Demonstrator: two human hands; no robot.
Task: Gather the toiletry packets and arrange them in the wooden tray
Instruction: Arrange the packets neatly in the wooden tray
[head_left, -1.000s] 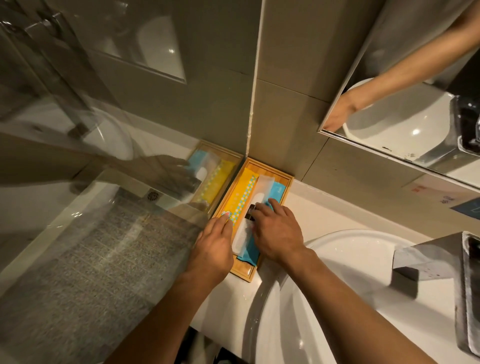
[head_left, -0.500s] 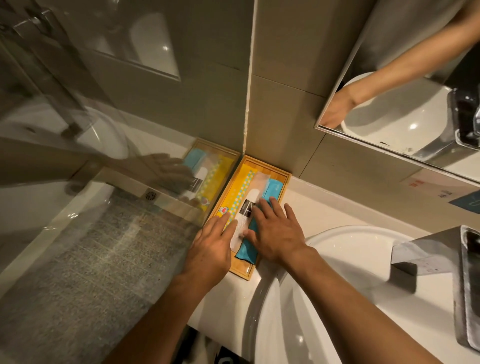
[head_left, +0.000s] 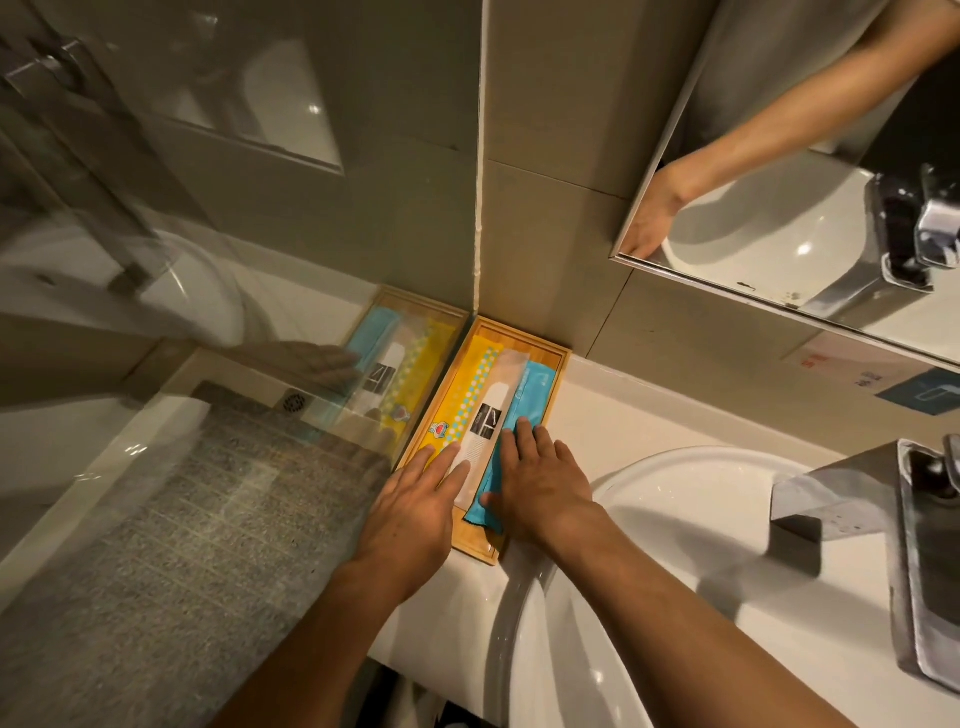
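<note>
A wooden tray (head_left: 555, 364) sits on the white counter in the corner between the tiled wall and a glass panel. Three packets lie side by side in it: a yellow patterned packet (head_left: 457, 405) on the left, a white packet with a black label (head_left: 491, 410) in the middle, a blue packet (head_left: 530, 395) on the right. My left hand (head_left: 415, 509) lies flat over the tray's near left end, fingers spread on the yellow and white packets. My right hand (head_left: 540, 483) rests flat on the near end of the blue packet, fingers apart.
A round white basin (head_left: 675, 597) sits just right of the tray. A chrome tap (head_left: 924, 545) stands at the right edge. The glass panel (head_left: 208, 415) rises directly left of the tray and reflects it. A mirror (head_left: 805, 182) hangs above the counter.
Both hands have slid back toward me along the packets, uncovering more of the white and blue ones. The packets now lie straighter in the tray.
</note>
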